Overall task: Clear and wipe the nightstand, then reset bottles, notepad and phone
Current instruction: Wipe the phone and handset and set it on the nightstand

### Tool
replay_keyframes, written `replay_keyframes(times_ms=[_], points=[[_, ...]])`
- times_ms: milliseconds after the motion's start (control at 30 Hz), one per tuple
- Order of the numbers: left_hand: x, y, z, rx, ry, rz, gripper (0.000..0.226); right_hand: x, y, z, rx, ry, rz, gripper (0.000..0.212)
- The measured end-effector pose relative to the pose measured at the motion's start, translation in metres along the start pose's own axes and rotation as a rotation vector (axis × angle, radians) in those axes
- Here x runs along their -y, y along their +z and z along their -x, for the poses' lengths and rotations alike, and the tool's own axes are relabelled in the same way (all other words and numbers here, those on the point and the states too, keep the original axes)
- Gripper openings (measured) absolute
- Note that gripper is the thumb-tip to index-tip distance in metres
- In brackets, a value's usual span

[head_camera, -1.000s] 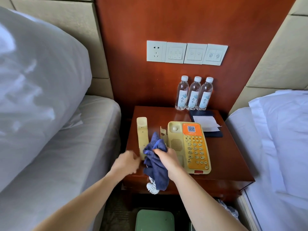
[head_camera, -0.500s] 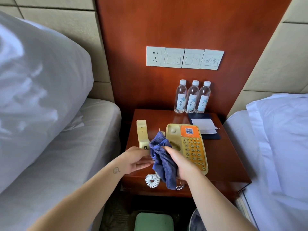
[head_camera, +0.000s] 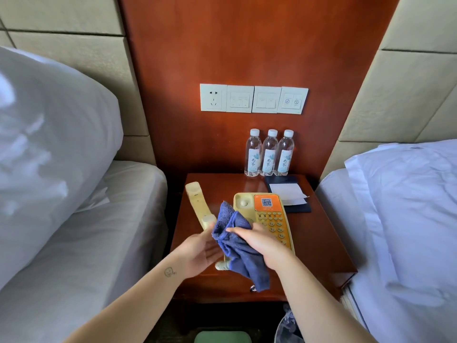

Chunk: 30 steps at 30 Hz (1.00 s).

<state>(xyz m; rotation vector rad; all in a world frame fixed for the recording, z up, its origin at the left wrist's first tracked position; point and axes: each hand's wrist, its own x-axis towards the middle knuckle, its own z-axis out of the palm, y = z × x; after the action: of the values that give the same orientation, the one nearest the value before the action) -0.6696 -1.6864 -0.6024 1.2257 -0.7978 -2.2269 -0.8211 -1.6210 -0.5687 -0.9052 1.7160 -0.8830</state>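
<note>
Head view: a white pillow (head_camera: 49,144) leans over the left bed (head_camera: 103,231). Beside it the left hand (head_camera: 200,248) hovers palm-up and relaxed, gripping nothing, its blurred fingertips at the edge of a blue cloth (head_camera: 237,243). Just behind it, a cream handset (head_camera: 199,206) lies off its cradle, slanted across the left part of the wooden tabletop (head_camera: 319,248). The right hand (head_camera: 262,243) grasps the bunched cloth, which hangs down over a coiled cord (head_camera: 221,266) and the tabletop's front edge. This hand sits above the telephone base (head_camera: 269,214) – cream with an orange keypad – standing mid-tabletop. Three upright water bottles (head_camera: 269,154) touch in a row against the back panel. To their right a white notepad (head_camera: 286,196) rests on a dark folder (head_camera: 296,209), beside a second bed (head_camera: 408,219).
</note>
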Motion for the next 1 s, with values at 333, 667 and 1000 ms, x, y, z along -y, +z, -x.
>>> replay_keyframes(times_ms=[333,667,1000], points=[[-0.003,-0.002,0.003,-0.010,0.024,-0.100,0.013,0.013,0.009,-0.008,-0.188,-0.018,-0.373,0.037],[-0.016,-0.010,0.019,0.154,0.077,-0.157,0.053,0.006,0.043,-0.016,-0.048,0.015,-0.012,0.025],[-0.023,-0.016,0.003,0.016,-0.189,-0.140,0.039,0.011,0.056,-0.012,-0.285,-0.031,0.086,0.041]])
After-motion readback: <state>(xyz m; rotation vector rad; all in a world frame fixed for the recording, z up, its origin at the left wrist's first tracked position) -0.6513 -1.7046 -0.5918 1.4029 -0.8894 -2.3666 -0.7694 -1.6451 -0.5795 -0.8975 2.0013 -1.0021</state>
